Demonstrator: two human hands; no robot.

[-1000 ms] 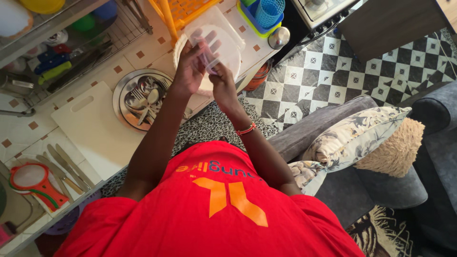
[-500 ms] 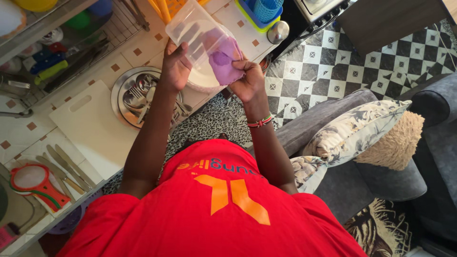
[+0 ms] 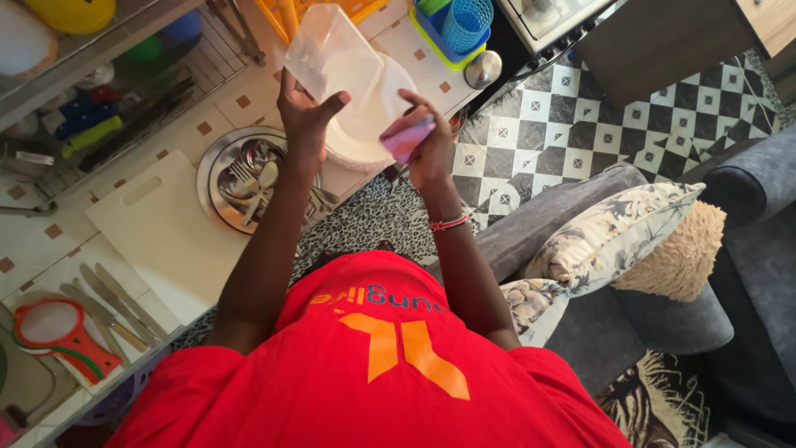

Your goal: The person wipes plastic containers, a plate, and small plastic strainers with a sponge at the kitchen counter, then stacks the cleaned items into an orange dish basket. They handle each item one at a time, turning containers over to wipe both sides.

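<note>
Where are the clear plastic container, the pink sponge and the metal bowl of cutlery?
clear plastic container (image 3: 332, 58), head view, its see-through wall.
pink sponge (image 3: 405, 137), head view, its middle.
metal bowl of cutlery (image 3: 209, 170), head view, its left rim.

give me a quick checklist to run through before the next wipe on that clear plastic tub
1. Left hand has a grip on the clear rectangular plastic container: ok, fingers on its lower edge, tub tilted up.
2. Right hand has the purple sponge: ok, pinched in the fingers.
3. Sponge touching the container: not ok, it sits just beside and below it.
4. Something beneath to catch drips: ok, a white round basin lies under the hands.
5. Container clean inside: cannot tell, the plastic is cloudy.
6. Landing spot nearby: ok, the white plastic cutting board lies on the tiled counter beside the round metal bowl of cutlery.
</note>
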